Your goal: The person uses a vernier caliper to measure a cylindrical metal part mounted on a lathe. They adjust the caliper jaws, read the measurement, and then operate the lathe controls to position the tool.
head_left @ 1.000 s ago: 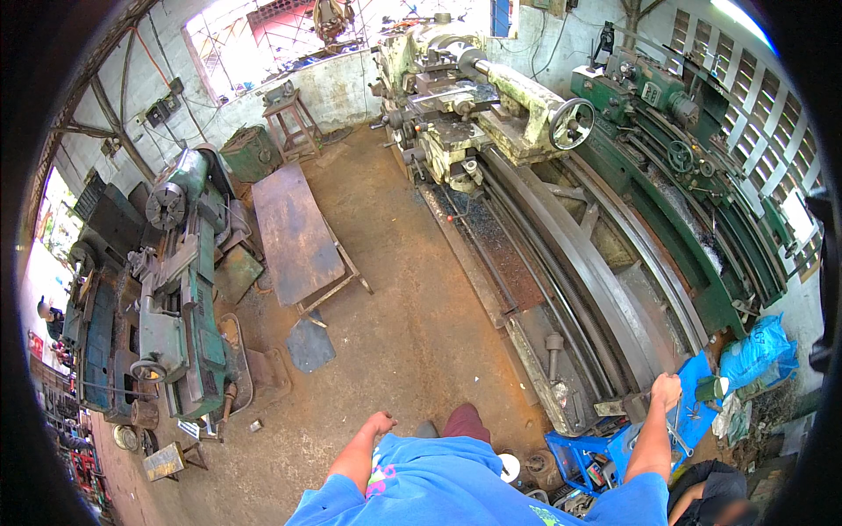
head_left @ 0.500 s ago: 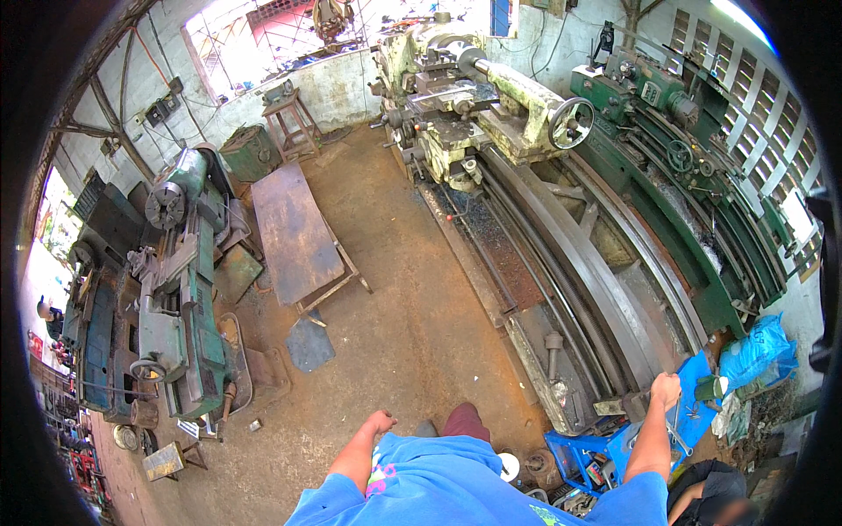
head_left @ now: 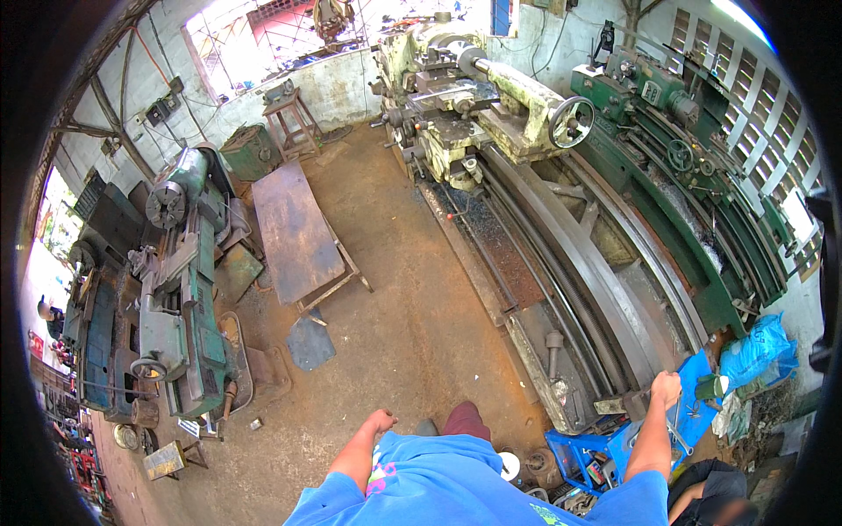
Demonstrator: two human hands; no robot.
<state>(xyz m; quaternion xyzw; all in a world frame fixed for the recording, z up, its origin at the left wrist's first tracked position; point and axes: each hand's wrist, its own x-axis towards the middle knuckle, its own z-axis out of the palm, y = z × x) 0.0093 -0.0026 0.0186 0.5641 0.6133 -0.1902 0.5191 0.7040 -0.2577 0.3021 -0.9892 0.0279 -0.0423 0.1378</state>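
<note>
Closed in a fist, my right hand (head_left: pixel 666 388) is over the blue tray-like surface (head_left: pixel 702 366) at the end of the large lathe's bed (head_left: pixel 605 289). What its fingers hold, if anything, is hidden. Silver wrench-like tools (head_left: pixel 679 440) lie on the blue surface beside my right forearm, and a small green container (head_left: pixel 709 387) stands to the right of the hand. At my left side, my left hand (head_left: pixel 381 422) hangs above the floor with its fingers curled in, and nothing shows in it.
A low metal-topped table (head_left: pixel 294 228) stands ahead to the left, past a green lathe (head_left: pixel 189 298). Another green lathe (head_left: pixel 684 167) runs along the right wall. A blue bag (head_left: pixel 759 355) lies at right. Beside me, a person in dark clothing (head_left: pixel 715 491) is at the lower right.
My right hand has shifted very slightly over the blue surface. Otherwise the scene looks the same.
</note>
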